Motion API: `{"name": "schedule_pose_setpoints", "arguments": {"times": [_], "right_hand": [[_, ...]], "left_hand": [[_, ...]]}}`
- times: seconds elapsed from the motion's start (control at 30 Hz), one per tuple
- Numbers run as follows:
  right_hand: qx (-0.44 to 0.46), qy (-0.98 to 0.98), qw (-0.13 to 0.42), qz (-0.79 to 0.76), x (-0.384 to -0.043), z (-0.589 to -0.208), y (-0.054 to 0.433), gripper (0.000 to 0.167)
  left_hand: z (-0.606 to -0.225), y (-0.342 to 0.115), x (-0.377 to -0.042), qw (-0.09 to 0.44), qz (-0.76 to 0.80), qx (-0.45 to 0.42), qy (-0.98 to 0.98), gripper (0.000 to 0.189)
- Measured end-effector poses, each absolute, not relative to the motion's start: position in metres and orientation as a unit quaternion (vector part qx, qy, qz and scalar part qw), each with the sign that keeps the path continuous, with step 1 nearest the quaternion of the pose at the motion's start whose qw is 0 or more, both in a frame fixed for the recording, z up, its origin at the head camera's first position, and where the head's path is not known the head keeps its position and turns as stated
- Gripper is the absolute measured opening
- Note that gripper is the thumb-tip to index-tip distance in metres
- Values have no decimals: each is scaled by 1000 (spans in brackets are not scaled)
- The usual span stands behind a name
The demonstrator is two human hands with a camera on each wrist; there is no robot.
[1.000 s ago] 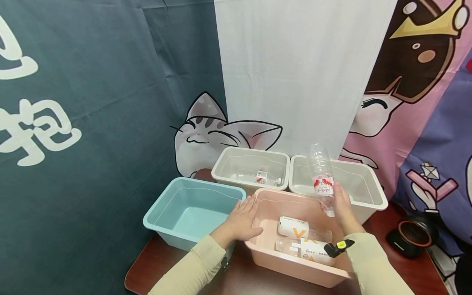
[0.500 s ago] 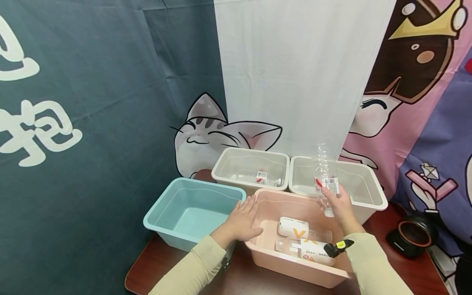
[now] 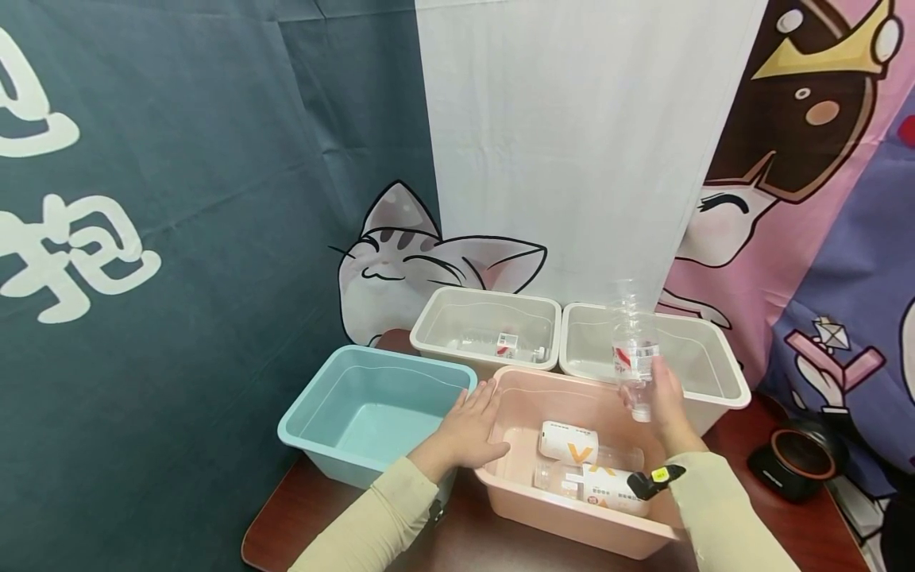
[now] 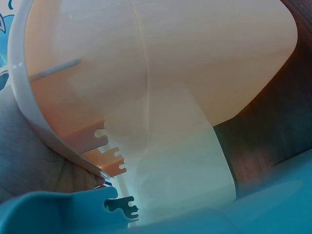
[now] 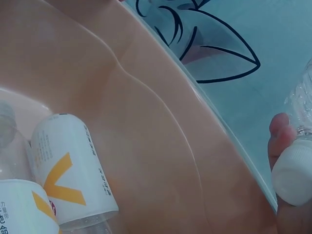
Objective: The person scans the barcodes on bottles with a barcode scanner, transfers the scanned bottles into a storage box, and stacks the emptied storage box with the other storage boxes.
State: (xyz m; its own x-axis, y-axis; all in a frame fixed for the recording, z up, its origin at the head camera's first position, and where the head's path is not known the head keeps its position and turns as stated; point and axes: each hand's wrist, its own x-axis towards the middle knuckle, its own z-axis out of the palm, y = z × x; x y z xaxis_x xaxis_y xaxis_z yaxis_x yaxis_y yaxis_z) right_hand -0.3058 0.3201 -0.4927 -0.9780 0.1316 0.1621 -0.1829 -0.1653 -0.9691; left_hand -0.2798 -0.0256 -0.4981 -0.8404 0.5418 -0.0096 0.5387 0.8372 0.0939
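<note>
My right hand [image 3: 666,397] grips a clear plastic bottle [image 3: 635,361] with a red and white label. The bottle is held upside down, its white cap [image 5: 294,171] pointing down, above the back right of the pink bin [image 3: 572,528]. Inside that bin lie two clear bottles with white labels, one bottle [image 3: 569,442] behind the other bottle [image 3: 615,488]. Flat, with straight fingers, my left hand [image 3: 468,427] rests on the left rim of the pink bin, where it meets the blue bin. Most of the left hand is hidden in the left wrist view.
The blue bin [image 3: 314,451] stands at the left. Behind are two grey bins: the left grey bin [image 3: 457,302] holds a clear bottle [image 3: 507,344], and the right grey bin [image 3: 715,342] is partly behind the held bottle. A black round device [image 3: 797,461] sits at the table's right.
The bottle in my right hand has turned about its length, so its label shows a different side, and it stands more upright and slightly farther right. My left hand has stayed put.
</note>
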Motion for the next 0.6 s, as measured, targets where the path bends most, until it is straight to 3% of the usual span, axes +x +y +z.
{"name": "schedule_pose_setpoints", "arguments": {"times": [0.07, 0.17, 0.4, 0.6], "right_hand": [[8, -634, 98, 767, -305, -492, 321, 52], [-9, -641, 92, 762, -303, -489, 322, 60], [-18, -642, 88, 762, -304, -486, 322, 62], [-15, -682, 92, 725, -306, -488, 321, 44]], "left_hand": [[-498, -26, -280, 18, 44, 282, 958, 94], [-498, -25, -280, 19, 43, 281, 959, 94], [-497, -25, -280, 22, 41, 279, 959, 93], [-497, -26, -280, 23, 49, 280, 958, 93]]}}
